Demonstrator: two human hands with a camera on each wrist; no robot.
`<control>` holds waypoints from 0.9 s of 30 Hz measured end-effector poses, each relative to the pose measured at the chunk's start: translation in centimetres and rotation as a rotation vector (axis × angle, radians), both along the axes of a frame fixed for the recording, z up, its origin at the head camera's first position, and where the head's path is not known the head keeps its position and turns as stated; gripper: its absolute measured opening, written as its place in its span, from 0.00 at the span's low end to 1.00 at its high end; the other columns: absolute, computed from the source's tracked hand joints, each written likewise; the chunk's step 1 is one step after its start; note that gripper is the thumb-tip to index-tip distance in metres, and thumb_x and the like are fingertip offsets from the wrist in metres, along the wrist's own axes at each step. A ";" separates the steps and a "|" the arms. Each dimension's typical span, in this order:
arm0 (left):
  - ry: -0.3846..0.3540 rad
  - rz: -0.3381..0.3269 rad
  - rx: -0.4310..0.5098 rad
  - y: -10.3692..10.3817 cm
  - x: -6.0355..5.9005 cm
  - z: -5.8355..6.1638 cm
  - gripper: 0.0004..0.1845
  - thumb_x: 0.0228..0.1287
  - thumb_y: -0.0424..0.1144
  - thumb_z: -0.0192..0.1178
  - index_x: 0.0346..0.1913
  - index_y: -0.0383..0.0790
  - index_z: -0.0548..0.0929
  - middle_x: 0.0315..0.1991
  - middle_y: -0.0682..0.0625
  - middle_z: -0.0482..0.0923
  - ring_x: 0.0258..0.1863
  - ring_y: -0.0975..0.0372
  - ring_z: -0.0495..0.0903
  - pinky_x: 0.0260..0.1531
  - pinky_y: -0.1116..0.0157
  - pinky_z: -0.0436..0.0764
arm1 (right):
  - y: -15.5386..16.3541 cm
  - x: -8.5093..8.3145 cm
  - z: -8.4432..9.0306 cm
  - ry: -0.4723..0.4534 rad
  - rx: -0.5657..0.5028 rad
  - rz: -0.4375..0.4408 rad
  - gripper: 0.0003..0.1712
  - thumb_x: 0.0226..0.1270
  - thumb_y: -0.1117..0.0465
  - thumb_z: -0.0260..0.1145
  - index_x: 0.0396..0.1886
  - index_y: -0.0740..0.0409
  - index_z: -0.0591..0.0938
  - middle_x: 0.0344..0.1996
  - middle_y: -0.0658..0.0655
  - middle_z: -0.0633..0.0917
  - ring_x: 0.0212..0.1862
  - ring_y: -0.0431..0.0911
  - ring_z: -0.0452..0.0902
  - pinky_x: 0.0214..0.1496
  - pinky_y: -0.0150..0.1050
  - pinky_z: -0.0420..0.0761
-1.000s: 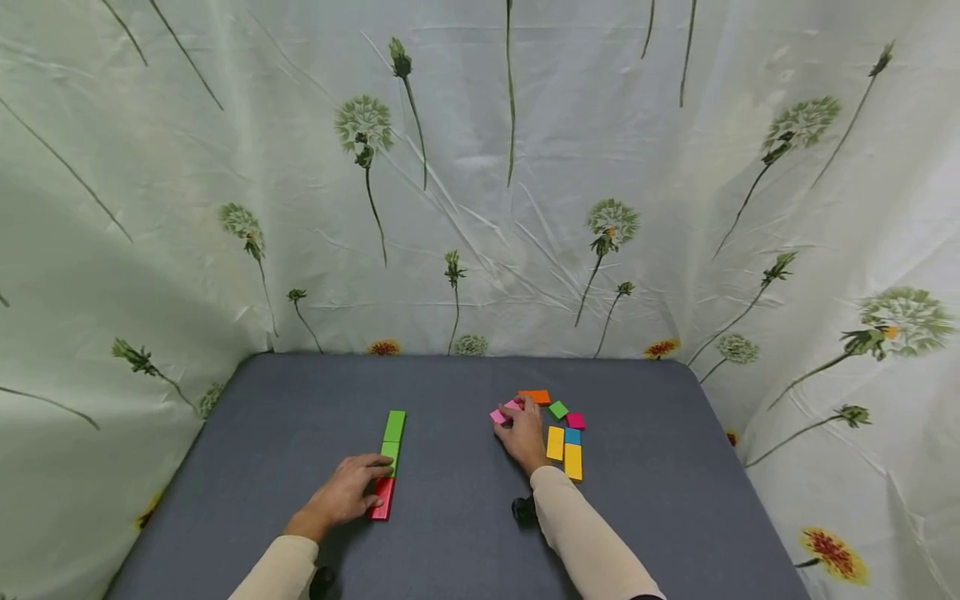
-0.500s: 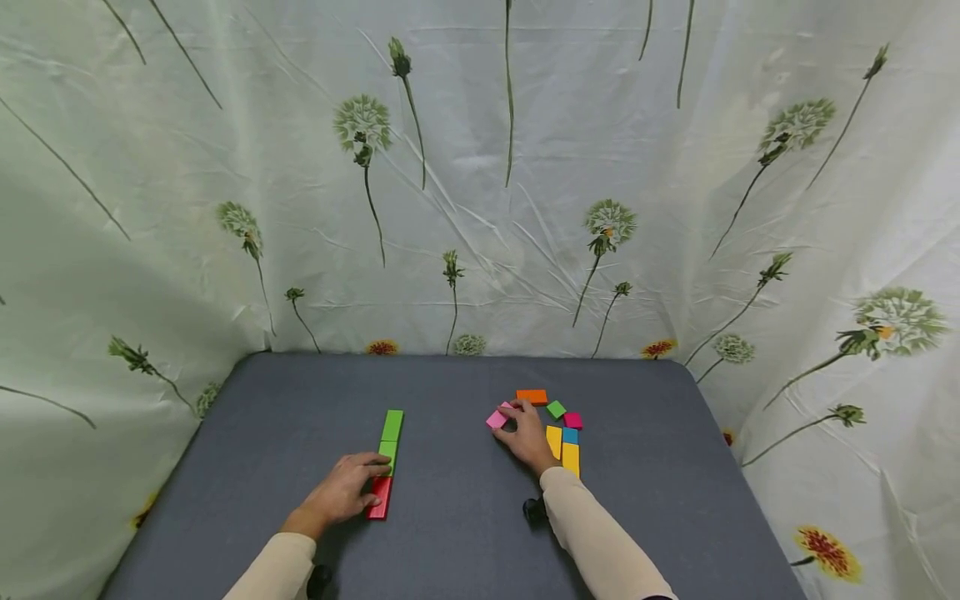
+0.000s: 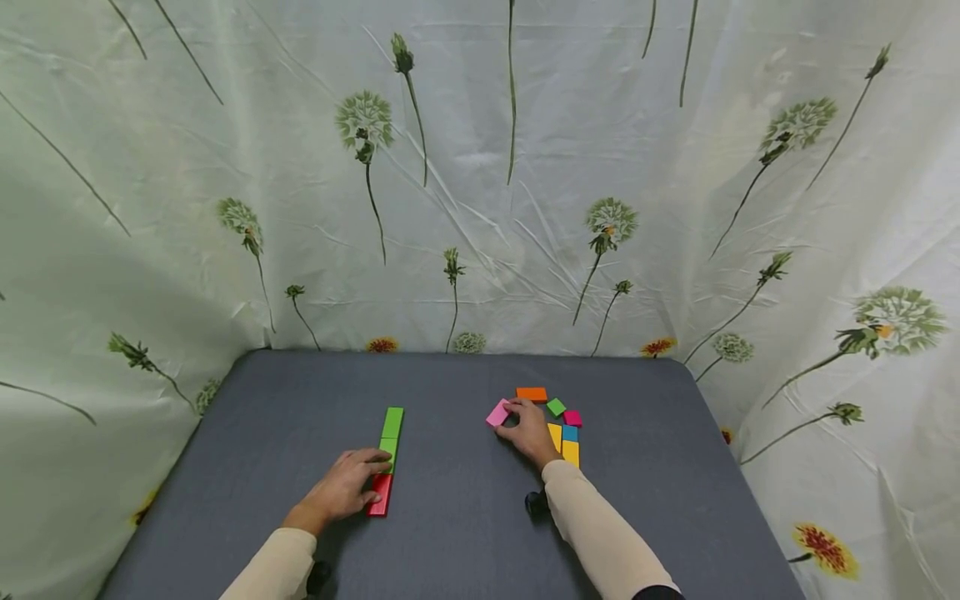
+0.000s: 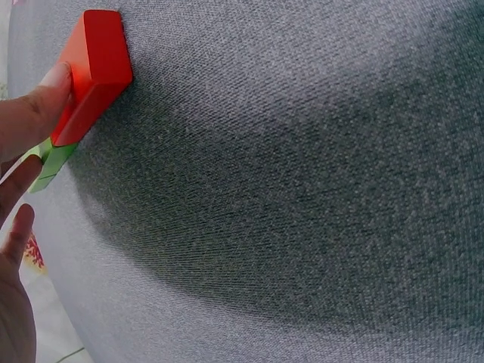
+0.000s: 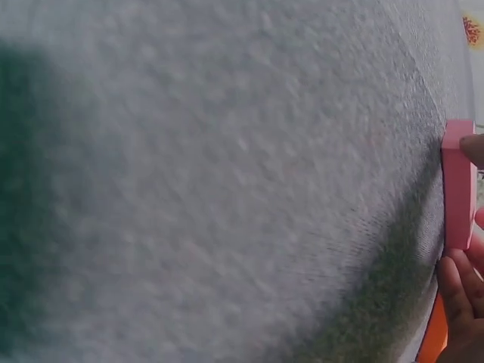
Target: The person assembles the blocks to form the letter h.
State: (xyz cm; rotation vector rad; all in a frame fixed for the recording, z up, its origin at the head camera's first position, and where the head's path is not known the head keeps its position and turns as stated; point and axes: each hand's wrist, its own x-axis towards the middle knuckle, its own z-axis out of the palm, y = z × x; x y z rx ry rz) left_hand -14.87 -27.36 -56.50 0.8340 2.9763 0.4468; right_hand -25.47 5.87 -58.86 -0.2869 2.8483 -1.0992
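— Two hands down on the table (image 3: pixel 465 533). Right hand (image 3: pixel 531 432)?
— Pinching the pink block (image 3: pixel 498 412), beside the orange block (image 3: pixel 532 393).
— Left hand (image 3: pixel 347 489)?
— Fingers relaxed, flat against the red block (image 3: pixel 380 495), which ends the green row (image 3: pixel 392 435).

A grey fabric-covered desk (image 3: pixel 465 533) stands enclosed on three sides by a pale green curtain (image 3: pixel 525 167) printed with dandelion heads, long stems and small red flowers. The cloth is creased; light looks even, probably from above.
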 end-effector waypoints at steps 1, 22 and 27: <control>0.005 -0.004 -0.003 -0.1 0.0 0.0 0.23 0.48 0.36 0.74 0.48 0.32 0.84 0.52 0.44 0.78 0.53 0.49 0.76 0.53 0.49 0.71 | -0.1 -0.1 0.0 0.002 0.004 0.005 0.29 0.56 0.57 0.73 0.57 0.64 0.80 0.57 0.63 0.77 0.60 0.59 0.70 0.63 0.55 0.70; 0.019 0.005 -0.006 -0.2 -0.3 -0.1 0.22 0.46 0.35 0.75 0.48 0.34 0.85 0.51 0.46 0.79 0.53 0.51 0.76 0.53 0.51 0.72 | -8.0 -4.9 2.8 0.041 0.093 0.336 0.27 0.55 0.58 0.73 0.55 0.64 0.81 0.56 0.60 0.80 0.60 0.55 0.74 0.64 0.49 0.70; -0.039 0.010 0.001 -0.1 -0.2 0.2 0.22 0.48 0.36 0.74 0.49 0.34 0.84 0.52 0.46 0.78 0.54 0.50 0.75 0.55 0.49 0.71 | -11.1 -5.6 3.0 0.015 0.102 0.368 0.27 0.56 0.56 0.74 0.55 0.63 0.82 0.56 0.57 0.81 0.61 0.52 0.73 0.64 0.47 0.70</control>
